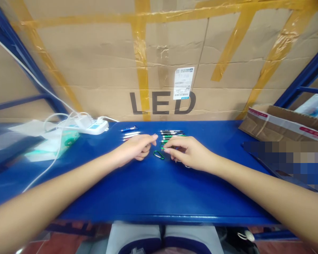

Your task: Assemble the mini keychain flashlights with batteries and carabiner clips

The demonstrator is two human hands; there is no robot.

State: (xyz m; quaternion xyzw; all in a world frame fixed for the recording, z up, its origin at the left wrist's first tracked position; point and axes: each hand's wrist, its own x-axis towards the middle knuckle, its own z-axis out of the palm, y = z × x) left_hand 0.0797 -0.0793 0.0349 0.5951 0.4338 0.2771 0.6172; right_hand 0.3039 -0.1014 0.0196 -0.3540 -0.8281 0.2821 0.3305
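Note:
My left hand [136, 146] is closed above the blue table, its thumb on top and its fingers curled. What it holds, if anything, is hidden. My right hand [189, 151] pinches a small green thing [162, 148] between thumb and fingertips; its kind cannot be made out. Between the hands lies a green carabiner [158, 155] with a silver gate. Just beyond my right hand is a row of black and green pens [172, 132], partly covered by its fingers. Blue, silver and red pens [130, 134] lie behind my left hand. Something ring-like and silver shows under my right palm.
A large cardboard box [100, 70] marked LED stands along the back of the blue table [153, 197]. At the left are a white power strip [95, 127] with cables and a packet [53, 144]. An open cardboard box [286, 123] sits at the right.

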